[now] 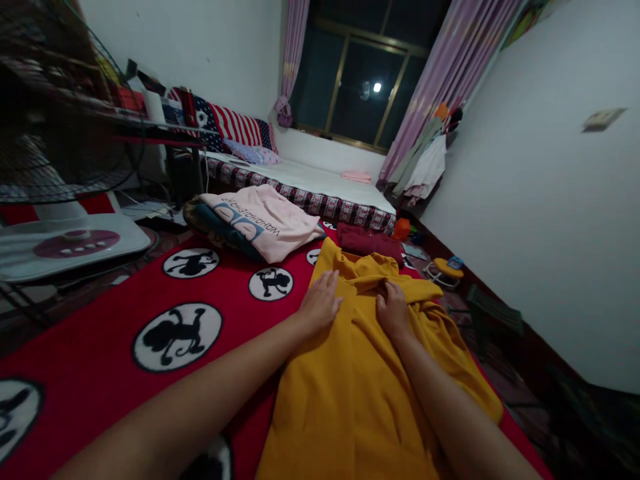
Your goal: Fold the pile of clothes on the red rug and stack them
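Note:
A mustard-yellow garment (345, 373) lies spread over a red blanket (235, 327) printed with black monkey figures in white circles. Its collar or hood end points away from me, and part of it bunches up on the right. My left hand (320, 303) rests flat on its upper left side, fingers stretched out. Near the collar, my right hand (393, 310) has its fingers bent and closed on a fold of the cloth. Beyond the yellow garment lies a folded dark red garment (367, 241). A pale pink printed shirt (280, 217) sits on a pile at the far left.
An electric fan (65, 233) stands at the left, beside a cluttered desk (165, 127). A bed (310, 177) runs below the window. On the right, a dark green stool (495, 310) and a yellow-topped item (449, 268) stand by the wall.

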Demonstrator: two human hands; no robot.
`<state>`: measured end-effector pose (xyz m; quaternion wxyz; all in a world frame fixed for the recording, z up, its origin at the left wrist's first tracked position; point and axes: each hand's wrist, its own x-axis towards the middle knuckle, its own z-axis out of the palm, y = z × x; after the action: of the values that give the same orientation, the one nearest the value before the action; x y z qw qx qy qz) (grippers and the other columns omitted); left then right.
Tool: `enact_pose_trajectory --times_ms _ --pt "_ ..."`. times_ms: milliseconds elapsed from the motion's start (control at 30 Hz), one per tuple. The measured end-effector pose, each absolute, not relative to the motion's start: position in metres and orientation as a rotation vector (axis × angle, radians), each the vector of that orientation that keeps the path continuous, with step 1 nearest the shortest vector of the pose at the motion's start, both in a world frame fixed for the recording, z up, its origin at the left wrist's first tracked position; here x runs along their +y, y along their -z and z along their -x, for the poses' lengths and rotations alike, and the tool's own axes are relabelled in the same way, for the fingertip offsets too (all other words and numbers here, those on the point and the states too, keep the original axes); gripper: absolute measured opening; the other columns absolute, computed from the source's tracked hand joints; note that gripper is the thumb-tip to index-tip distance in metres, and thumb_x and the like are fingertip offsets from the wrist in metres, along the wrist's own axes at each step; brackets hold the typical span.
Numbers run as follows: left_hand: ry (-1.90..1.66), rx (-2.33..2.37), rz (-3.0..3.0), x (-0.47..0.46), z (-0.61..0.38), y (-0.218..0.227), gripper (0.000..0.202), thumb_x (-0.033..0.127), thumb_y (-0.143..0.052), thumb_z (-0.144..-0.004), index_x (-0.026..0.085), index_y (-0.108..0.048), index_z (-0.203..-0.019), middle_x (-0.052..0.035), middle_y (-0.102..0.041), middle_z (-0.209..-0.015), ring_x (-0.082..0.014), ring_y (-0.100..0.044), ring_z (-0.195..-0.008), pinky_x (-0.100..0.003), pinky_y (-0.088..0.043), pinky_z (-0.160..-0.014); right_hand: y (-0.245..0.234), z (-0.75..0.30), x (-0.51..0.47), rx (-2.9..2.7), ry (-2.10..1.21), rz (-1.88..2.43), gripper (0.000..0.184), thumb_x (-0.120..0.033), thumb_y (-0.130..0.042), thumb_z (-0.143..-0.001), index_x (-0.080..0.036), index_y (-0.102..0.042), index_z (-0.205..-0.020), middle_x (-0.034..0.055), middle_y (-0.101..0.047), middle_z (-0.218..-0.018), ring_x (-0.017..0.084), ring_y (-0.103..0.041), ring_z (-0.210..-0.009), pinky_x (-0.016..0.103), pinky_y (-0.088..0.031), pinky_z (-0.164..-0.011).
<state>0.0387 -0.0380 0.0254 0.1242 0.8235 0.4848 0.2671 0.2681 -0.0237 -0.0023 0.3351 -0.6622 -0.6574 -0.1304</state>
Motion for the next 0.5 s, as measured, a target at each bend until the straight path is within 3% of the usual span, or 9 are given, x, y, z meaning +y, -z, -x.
enact_pose_trajectory --times_ms 100,200,267,367,500 --pt "-0.587 1.497 -2.461 -0.029 -0.042 -0.007 0.065 0.041 -0.043 -0.093 0.005 -0.032 -0.146 -0.0208 -0.027 -0.153 -0.0306 -0.022 -0.143 -0.044 -0.021 -0.117 -0.002 -0.269 -0.031 -1.641 0.416 1.628 0.028 -0.029 -0.041 -0.089 -0.013 -0.061 -0.099 0.0147 -0.063 -0.103 0.024 -0.056 -0.100 0.037 -0.043 -0.091" --pt "-0.563 1.518 -2.527 -0.031 -0.045 0.000 0.062 0.046 -0.039 -0.095 0.009 -0.039 -0.144 -0.0199 -0.029 -0.153 -0.0315 -0.021 -0.143 -0.046 -0.018 -0.117 -0.007 -0.271 -0.040 -1.524 0.490 1.707 0.036 -0.038 -0.036 -0.094 -0.018 -0.059 -0.075 0.0072 -0.062 -0.075 0.021 -0.055 -0.076 0.032 -0.041 -0.073" --pt "-0.576 1.528 -2.540 -0.033 -0.046 0.001 0.061 0.046 -0.039 -0.095 0.010 -0.039 -0.144 -0.0193 -0.029 -0.153 -0.0313 -0.021 -0.143 -0.046 -0.018 -0.117 -0.014 -0.271 -0.040 -1.434 0.473 1.819 0.040 -0.041 -0.035 -0.095 -0.019 -0.060 -0.073 0.0044 -0.059 -0.065 0.019 -0.053 -0.066 0.029 -0.036 -0.064" --pt "-0.591 1.537 -2.545 -0.032 -0.046 0.003 0.061 0.046 -0.039 -0.094 0.010 -0.039 -0.144 -0.0183 -0.030 -0.153 -0.0309 -0.023 -0.143 -0.046 -0.019 -0.117 -0.032 -0.267 -0.026 -1.384 0.435 1.908 0.032 -0.039 -0.041 -0.093 -0.020 -0.065 -0.086 0.0034 -0.064 -0.069 0.017 -0.055 -0.063 0.027 -0.032 -0.060" --pt "-0.618 1.537 -2.549 -0.031 -0.046 0.007 0.062 0.048 -0.038 -0.094 0.011 -0.039 -0.144 -0.0175 -0.031 -0.153 -0.0302 -0.023 -0.143 -0.045 -0.019 -0.117 -0.055 -0.258 0.015 -1.606 0.435 1.890 0.024 -0.026 -0.053 -0.085 -0.021 -0.064 -0.106 0.0055 -0.069 -0.102 0.019 -0.061 -0.086 0.026 -0.038 -0.068"
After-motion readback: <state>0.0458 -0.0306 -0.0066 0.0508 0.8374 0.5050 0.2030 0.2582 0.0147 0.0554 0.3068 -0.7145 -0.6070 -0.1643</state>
